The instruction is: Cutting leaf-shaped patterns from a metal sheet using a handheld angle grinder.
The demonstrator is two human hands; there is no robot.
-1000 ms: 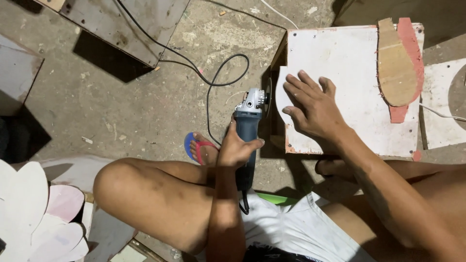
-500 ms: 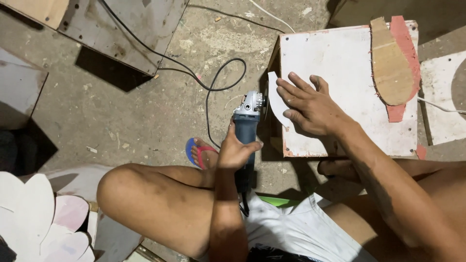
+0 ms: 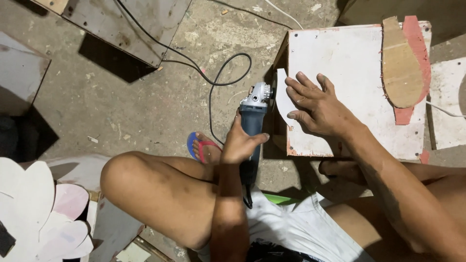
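**Grinder at the board's edge, white cut-out pinned flat**

Rough concrete floor (image 3: 145, 106), dusty and cracked, with a black cable (image 3: 213, 82) looping across it. Up beyond the fingers, a white board (image 3: 354, 58) lies flat, and on its far right end sits a tan sole-shaped cut-out (image 3: 400, 63) over a red sole shape (image 3: 417, 43). No labels readable anywhere. The right hand (image 3: 318, 109) is spread open, fingers flat, pressing a white curved piece (image 3: 282, 99) against the board's left edge. Just left of those fingertips, the grey head of the blue angle grinder (image 3: 255, 109) stands near that piece. The left hand (image 3: 240, 143) is wrapped around the grinder's body, fingers closed on it. Below the left hand, a blue and red sandal (image 3: 196, 145). Pale petal-shaped cut-outs (image 3: 43, 213) lie bottom left.
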